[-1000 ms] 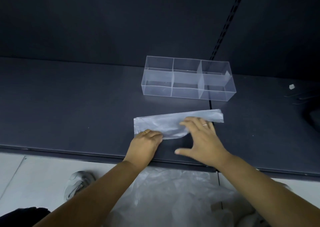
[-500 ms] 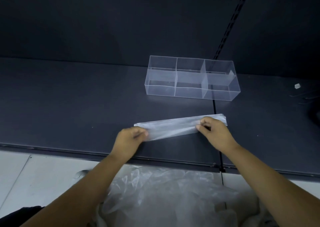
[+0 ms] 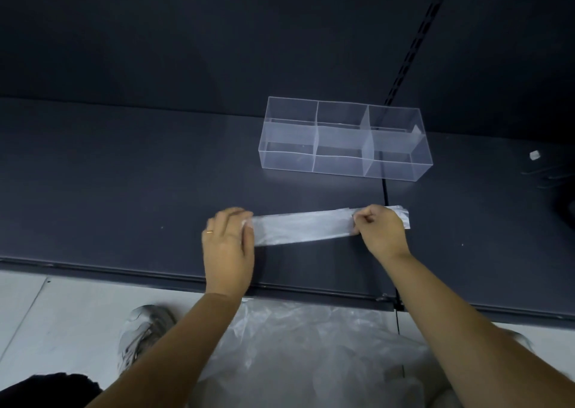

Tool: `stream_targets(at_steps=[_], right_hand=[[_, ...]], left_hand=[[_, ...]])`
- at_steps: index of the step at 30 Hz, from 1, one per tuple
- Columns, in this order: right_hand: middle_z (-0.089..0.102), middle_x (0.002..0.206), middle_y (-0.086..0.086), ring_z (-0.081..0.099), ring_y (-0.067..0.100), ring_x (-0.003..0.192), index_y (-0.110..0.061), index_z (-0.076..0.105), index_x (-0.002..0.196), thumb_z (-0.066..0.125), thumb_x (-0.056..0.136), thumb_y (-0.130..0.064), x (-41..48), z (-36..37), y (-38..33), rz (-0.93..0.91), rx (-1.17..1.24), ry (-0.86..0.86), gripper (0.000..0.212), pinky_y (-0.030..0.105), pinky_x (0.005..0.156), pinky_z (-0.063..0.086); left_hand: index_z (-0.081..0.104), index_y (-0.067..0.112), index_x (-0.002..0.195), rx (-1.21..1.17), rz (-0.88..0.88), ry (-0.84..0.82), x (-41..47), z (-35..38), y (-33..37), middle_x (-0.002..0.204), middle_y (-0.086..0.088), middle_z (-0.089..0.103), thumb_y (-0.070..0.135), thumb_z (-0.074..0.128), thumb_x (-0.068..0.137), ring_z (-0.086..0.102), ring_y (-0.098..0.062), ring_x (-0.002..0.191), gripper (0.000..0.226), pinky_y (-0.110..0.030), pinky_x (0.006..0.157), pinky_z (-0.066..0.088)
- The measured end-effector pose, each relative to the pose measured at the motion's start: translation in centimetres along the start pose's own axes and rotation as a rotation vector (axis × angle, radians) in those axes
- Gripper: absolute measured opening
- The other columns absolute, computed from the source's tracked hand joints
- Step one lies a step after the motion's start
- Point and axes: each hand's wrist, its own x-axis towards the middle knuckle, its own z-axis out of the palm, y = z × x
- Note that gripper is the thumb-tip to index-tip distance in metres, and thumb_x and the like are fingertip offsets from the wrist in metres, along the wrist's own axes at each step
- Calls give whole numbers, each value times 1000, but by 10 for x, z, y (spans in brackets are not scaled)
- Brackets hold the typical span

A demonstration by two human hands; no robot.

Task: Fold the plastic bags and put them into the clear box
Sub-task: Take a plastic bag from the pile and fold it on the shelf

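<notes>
Bag (image 3: 305, 228) first: from my remote seat I see it folded into a long, narrow strip, lying flat on the dark shelf (image 3: 124, 189) and rising slightly toward its right end. The left hand (image 3: 228, 245) lies over the strip's left end, palm down, fingers stretched out and close together. That hand is a little blurred, so I cannot tell whether the thumb has caught the edge. A thin ring (image 3: 210, 231) shows on one finger. The right hand (image 3: 381, 231) is curled into a pinch on the strip near its right end, fingertips tucked against the plastic, and a short tail of bag sticks out beyond the knuckles. That tail crosses the seam (image 3: 385, 189) that runs between two shelf panels. The clear box (image 3: 342, 140) stands farther back on the shelf, apart from the bag, with upright dividers making three compartments in a row. A small white scrap (image 3: 534, 155) sits far off to the right. Below the front lip of the shelf I see a heap of loose plastic (image 3: 311, 345) on the pale floor, with a shoe (image 3: 146, 330) beside it.
</notes>
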Motion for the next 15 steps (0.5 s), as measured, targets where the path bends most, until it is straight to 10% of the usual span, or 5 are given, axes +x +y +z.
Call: stream_targets(at_steps=[5, 11, 15], right_hand=[[64, 96, 10, 58, 32, 92, -11, 67, 96, 61, 83, -15, -31, 19, -20, -322, -385, 315, 15, 42, 85, 45], [19, 160, 2, 9, 15, 148, -16, 24, 152, 27, 104, -33, -60, 99, -43, -728, -451, -273, 51, 33, 121, 3], [-5, 161, -4, -13, 10, 147, -19, 1, 153, 20, 100, -52, -39, 93, -9, -669, -656, -231, 66, 32, 119, -13]], left_hand=[[42, 6, 142, 306, 295, -467, -18, 8, -8, 150, -9, 38, 41, 18, 99, 30, -27, 142, 61, -40, 118, 15], [15, 12, 149, 484, 340, -626, -21, 15, -21, 158, -7, 17, 53, 4, 94, 7, -27, 146, 70, -46, 119, 9], [8, 17, 151, 496, 344, -626, -19, 15, -21, 159, -4, 6, 61, -5, 92, 2, -30, 146, 75, -46, 118, 6]])
